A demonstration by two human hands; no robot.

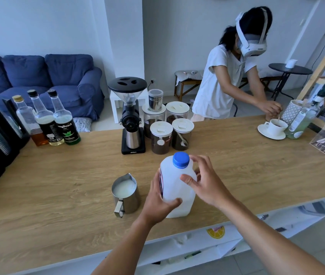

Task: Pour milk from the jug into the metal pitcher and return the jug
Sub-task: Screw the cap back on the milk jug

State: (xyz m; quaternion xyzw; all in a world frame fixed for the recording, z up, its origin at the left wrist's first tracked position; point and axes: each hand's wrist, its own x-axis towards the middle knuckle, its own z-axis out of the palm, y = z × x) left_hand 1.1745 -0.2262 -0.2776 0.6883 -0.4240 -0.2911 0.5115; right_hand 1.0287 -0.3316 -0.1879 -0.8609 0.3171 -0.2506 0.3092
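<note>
From the head camera, a white plastic milk jug [177, 187] with a blue screw cap [181, 160] stands upright on the wooden counter [58, 185], near its front edge. The left hand [158, 203] wraps the jug's lower left side, thumb pressed across the front face and fingers hidden behind the label, so it clasps the jug firmly. The right hand [205, 181] sits at the jug's upper right shoulder with its fingers spread and loosely curled just beside the cap; the thumb touches the jug's front, but whether the fingers actually grip anything cannot be told. Just left of the jug, apart from it, stands the metal pitcher [125, 195], upright, with milk inside reaching close to the rim, spout pointing away and handle toward the camera. Farther back on the counter are a black coffee grinder [131, 116], four lidded canisters of ground coffee [160, 138], and three syrup bottles [46, 120] at the left. At the far right a second person wearing a headset [253, 36] holds a stick in a white cup on a saucer [273, 129]. A blue sofa [38, 76] stands beyond the counter.
</note>
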